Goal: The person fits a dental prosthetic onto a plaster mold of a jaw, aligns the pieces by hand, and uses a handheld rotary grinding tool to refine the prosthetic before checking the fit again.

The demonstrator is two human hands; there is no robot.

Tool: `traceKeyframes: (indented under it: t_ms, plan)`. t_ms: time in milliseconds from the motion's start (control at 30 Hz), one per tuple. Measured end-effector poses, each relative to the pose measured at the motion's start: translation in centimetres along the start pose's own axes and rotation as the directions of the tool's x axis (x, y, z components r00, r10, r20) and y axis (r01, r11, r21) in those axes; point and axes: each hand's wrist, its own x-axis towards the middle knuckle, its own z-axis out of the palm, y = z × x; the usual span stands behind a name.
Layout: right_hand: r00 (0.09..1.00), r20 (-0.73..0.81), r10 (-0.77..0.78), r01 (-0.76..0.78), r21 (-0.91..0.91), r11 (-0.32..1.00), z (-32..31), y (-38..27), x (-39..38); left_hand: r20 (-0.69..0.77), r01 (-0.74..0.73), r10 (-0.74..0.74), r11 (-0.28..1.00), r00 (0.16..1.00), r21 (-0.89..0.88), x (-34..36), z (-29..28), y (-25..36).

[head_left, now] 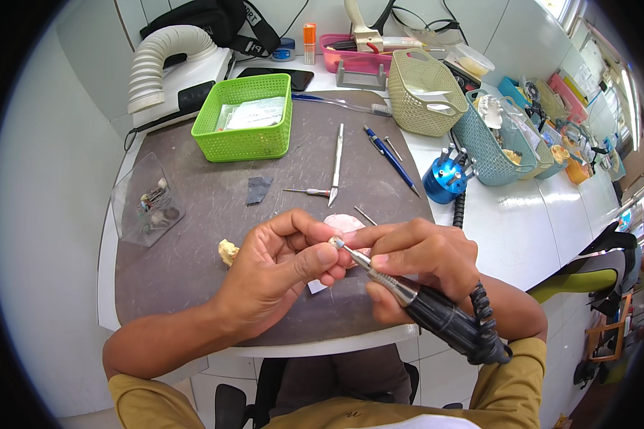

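Observation:
My left hand [275, 261] pinches a small whitish piece, perhaps a dental crown [333, 242], between thumb and fingertips. In my right hand [429, 250] lies a black and silver rotary handpiece [436, 314], its coiled cord hanging past the wrist. The handpiece's small bit meets the crown or nearly so; the exact contact is too small to tell. Behind my fingers, partly hidden, sits a pinkish dental cast [344, 223]. Beside my left hand is a yellowish cast piece [227, 252]. A white-handled knife [338, 161] and a thin metal tool [309, 191] lie farther off on the grey-brown mat.
A green basket [243, 146] with papers stands at the far left, near a clear tray [150, 207] of small parts. At the right are a blue bur holder [446, 179], a blue pen [393, 161] and baskets of dental casts [490, 111]. A white hose unit [147, 71] stands behind.

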Motion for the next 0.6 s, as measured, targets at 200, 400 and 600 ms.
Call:
traceKeyframes:
  t_ms: [200, 400, 600]
  plan:
    - [0.998, -0.005, 0.061, -0.061, 0.027, 0.998, 0.07, 0.02, -0.53, -0.002, -0.006, 0.006, 1.000, 1.000, 0.006, 0.03, 0.19, 0.08]
    - [0.999, -0.002, 0.034, -0.034, 0.013, 0.999, 0.03, 0.08, -0.31, 0.003, -0.007, 0.007, 1.000, 1.000, -0.003, 0.05, 0.19, 0.05]
    - [1.000, 0.003, 0.014, -0.014, 0.016, 1.000, -0.01, -0.02, -0.01, 0.013, -0.008, 0.008, 1.000, 1.000, -0.013, 0.02, -0.07, -0.04]
